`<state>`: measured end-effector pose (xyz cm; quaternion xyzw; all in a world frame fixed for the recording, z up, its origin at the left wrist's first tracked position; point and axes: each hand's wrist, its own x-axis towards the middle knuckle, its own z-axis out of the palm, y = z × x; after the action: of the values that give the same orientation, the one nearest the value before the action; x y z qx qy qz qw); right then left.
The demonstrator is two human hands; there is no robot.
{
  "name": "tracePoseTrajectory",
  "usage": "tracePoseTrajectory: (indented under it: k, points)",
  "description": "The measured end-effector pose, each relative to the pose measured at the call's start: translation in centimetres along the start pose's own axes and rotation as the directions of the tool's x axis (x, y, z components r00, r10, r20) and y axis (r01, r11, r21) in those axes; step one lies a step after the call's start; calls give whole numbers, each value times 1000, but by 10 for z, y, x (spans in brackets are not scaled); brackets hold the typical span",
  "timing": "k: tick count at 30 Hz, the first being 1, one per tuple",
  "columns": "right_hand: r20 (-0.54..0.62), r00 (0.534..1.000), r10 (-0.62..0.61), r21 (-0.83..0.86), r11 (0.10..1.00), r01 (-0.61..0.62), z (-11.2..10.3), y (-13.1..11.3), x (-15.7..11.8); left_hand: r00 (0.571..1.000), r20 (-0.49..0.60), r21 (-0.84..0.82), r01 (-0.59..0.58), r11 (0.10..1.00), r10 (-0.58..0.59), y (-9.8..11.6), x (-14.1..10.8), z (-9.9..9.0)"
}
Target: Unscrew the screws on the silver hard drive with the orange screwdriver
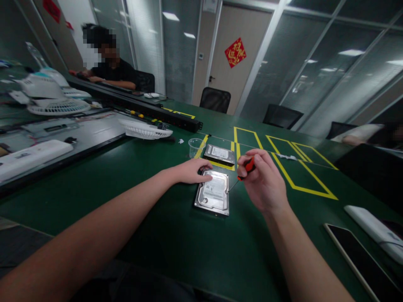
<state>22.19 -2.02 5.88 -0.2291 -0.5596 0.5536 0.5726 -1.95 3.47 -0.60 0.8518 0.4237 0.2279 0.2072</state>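
Apparent tip placement: right hand [266, 182] grips screwdriver [250, 165] at right edge of nearer hard drive [214, 193], whose far end left hand [189, 171] touches, grip unclear; steady alignment seems needed.

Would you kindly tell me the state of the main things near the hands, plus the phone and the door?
Near hard drive: flat, label up, under the left hand.
Far hard drive: flat, label up, untouched.
Screwdriver: gripped in the right hand, tip at the near hard drive's edge.
Plastic cup: upright.
Phone: flat, screen dark.
Door: closed.
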Motion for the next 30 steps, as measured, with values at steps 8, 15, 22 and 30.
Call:
tracePoseTrajectory:
  k: [8, 15, 22, 30]
  points:
    - [-8, 1000, 15, -3, 1000, -15, -3, 1, 2, 1000, 7, 5, -3, 1000, 3, 0, 1, 0]
    - [-6, 1000, 11, 28, 1000, -11, 0, -1, 0, 1000, 1, -2, -13, 1000, 13, 0, 0, 0]
    - [-1, 1000, 5, 12, 1000, -5, 0, -1, 1, 1000, -4, -6, -9, 1000, 9, 2, 1, -1]
    - [26, 1000, 11, -51, 999, -10, -2, 0, 0, 1000, -4, -7, -5, 1000, 5, 0, 0, 0]
